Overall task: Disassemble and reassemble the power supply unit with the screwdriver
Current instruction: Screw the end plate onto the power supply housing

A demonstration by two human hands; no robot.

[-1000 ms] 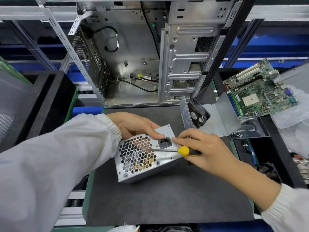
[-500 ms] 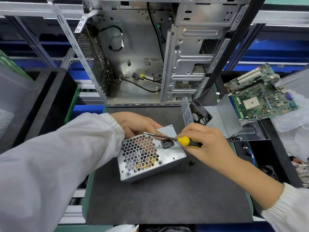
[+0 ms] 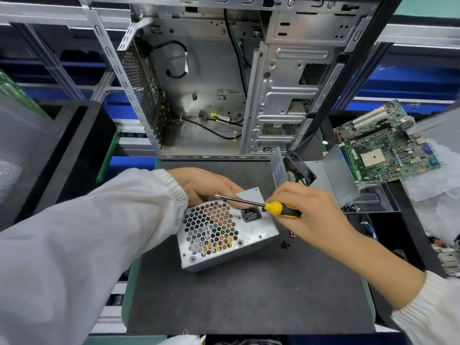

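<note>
A dark grey mat (image 3: 244, 302) covers the surface, and a green edge (image 3: 127, 290) shows along its left side. Behind it stands an open metal computer case (image 3: 286, 90) with black cables inside. At the left is a black tray (image 3: 72, 145). At the right a green circuit board (image 3: 388, 145) lies near clear plastic bags (image 3: 438, 180). Farther back are grey metal rails (image 3: 49, 16) and blue shelves (image 3: 410, 80). The light is bright and even.

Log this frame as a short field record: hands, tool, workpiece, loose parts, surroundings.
left hand: grips the power supply unit at its far edge
right hand: holds the screwdriver, tip raised off the unit
loose parts: screws on the mat
surroundings: open computer case behind; motherboard to the right
</note>
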